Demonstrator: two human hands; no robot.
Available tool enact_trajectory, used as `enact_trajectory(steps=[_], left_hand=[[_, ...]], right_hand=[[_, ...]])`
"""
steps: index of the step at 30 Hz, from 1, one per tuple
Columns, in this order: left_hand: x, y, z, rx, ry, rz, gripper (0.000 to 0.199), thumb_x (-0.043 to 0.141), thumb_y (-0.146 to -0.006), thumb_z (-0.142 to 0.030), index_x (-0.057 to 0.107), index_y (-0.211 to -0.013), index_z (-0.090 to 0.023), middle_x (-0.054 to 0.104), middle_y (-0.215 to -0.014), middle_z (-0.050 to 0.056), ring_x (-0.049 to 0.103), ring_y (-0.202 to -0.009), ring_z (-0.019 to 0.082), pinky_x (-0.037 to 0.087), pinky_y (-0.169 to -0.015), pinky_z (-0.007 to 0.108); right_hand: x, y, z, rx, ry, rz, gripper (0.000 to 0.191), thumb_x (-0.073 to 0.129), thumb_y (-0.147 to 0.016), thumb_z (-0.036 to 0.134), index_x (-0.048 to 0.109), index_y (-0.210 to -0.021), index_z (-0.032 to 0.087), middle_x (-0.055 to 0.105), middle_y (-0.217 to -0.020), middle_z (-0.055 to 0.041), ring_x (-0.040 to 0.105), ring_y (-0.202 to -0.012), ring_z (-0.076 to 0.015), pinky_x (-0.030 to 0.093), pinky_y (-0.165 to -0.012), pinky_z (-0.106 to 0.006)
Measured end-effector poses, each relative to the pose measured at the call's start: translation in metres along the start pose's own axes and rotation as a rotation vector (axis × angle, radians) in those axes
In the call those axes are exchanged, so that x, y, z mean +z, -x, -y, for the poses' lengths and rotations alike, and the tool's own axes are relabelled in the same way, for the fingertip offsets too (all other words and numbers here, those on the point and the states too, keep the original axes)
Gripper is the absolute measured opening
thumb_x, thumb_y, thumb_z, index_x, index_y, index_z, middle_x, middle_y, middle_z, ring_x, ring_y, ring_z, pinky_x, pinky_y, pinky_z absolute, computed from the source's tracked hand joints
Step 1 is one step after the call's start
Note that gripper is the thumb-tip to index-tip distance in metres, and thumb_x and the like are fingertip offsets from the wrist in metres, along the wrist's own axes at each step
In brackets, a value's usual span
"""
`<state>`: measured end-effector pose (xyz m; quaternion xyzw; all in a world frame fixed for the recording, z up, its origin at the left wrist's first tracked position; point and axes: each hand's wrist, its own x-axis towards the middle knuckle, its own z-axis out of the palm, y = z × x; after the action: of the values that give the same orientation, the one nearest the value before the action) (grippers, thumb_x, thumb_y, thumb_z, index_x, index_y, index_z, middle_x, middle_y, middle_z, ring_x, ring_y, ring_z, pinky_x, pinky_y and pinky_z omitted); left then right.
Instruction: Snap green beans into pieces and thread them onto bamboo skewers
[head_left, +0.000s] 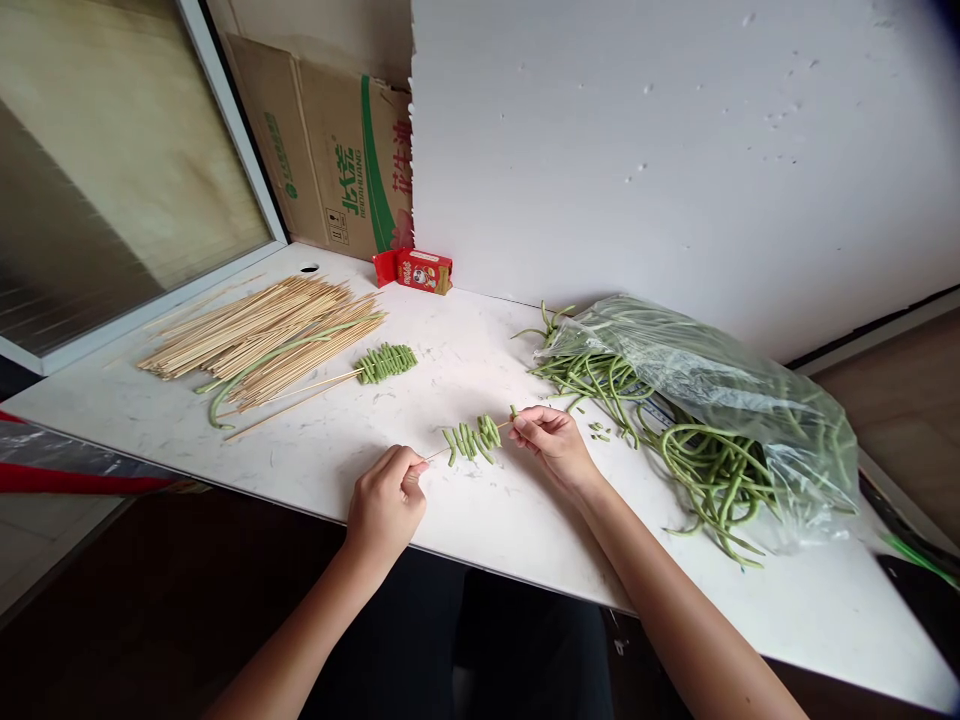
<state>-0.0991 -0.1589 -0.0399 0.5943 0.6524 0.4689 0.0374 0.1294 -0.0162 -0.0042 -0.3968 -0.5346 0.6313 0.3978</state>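
Note:
My left hand (pixel 388 492) is closed round one end of a thin wooden skewer (pixel 437 455) near the table's front edge. Several short green bean pieces (pixel 470 441) are threaded crosswise along its middle. At the other end, my right hand (pixel 555 440) pinches a bean piece (pixel 514 411) at the skewer's tip; whether the tip has pierced it I cannot tell. Farther left lies a skewer tightly filled with bean pieces (pixel 386 363), beside a big pile of bare skewers (pixel 262 330). One long green bean (pixel 259 365) rests across that pile.
A clear plastic bag (pixel 720 350) spills long green beans (pixel 720 480) on the right of the white table (pixel 480 335). Small bean scraps (pixel 599 431) lie beside it. At the back are a small red box (pixel 424 271), a cardboard box (pixel 330 150) and a white panel (pixel 637 150).

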Motion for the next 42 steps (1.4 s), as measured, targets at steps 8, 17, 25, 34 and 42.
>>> enact_trajectory(steps=[8,17,25,34,42], left_hand=[[0.001,0.001,0.000,0.016,-0.032,-0.022,0.024,0.053,-0.095,-0.007,0.056,-0.075,-0.021,0.065,-0.075,-0.001,0.058,-0.066,0.013,0.042,-0.062,0.024],[0.001,0.001,0.000,0.059,-0.041,-0.054,0.025,0.057,-0.095,-0.008,0.054,-0.074,-0.020,0.064,-0.073,-0.002,0.057,-0.064,0.011,0.041,-0.061,0.023],[0.002,0.001,-0.002,0.089,-0.032,-0.064,0.024,0.057,-0.096,-0.008,0.056,-0.075,-0.020,0.064,-0.074,-0.002,0.056,-0.063,0.011,0.041,-0.060,0.022],[0.002,0.002,-0.002,0.093,-0.031,-0.058,0.025,0.055,-0.096,-0.007,0.057,-0.076,-0.020,0.065,-0.074,-0.001,0.058,-0.064,0.012,0.043,-0.060,0.023],[0.002,0.003,-0.001,0.103,-0.038,-0.055,0.024,0.056,-0.097,-0.008,0.058,-0.076,-0.020,0.067,-0.076,-0.001,0.058,-0.064,0.011,0.043,-0.059,0.023]], right_hand=[[0.003,0.001,-0.001,0.029,-0.009,-0.010,0.036,0.096,-0.066,0.052,0.080,-0.074,0.021,0.074,-0.066,-0.0034,0.055,-0.056,-0.0129,0.040,-0.053,-0.028],[0.007,0.002,-0.001,0.040,-0.034,0.001,0.035,0.095,-0.068,0.051,0.079,-0.074,0.020,0.072,-0.066,-0.0030,0.053,-0.055,-0.0120,0.038,-0.051,-0.026],[0.012,0.004,-0.002,0.025,-0.001,0.039,0.038,0.093,-0.070,0.051,0.073,-0.067,0.020,0.067,-0.061,-0.0014,0.046,-0.054,-0.0114,0.033,-0.051,-0.028],[0.008,0.002,-0.011,-0.036,-0.008,0.072,0.037,0.088,-0.079,0.046,0.067,-0.064,0.020,0.052,-0.068,0.0018,0.036,-0.058,-0.0108,0.025,-0.054,-0.029],[0.012,0.004,-0.009,-0.037,0.015,0.093,0.039,0.087,-0.080,0.049,0.067,-0.064,0.019,0.048,-0.068,0.0026,0.034,-0.058,-0.0106,0.024,-0.056,-0.030]])
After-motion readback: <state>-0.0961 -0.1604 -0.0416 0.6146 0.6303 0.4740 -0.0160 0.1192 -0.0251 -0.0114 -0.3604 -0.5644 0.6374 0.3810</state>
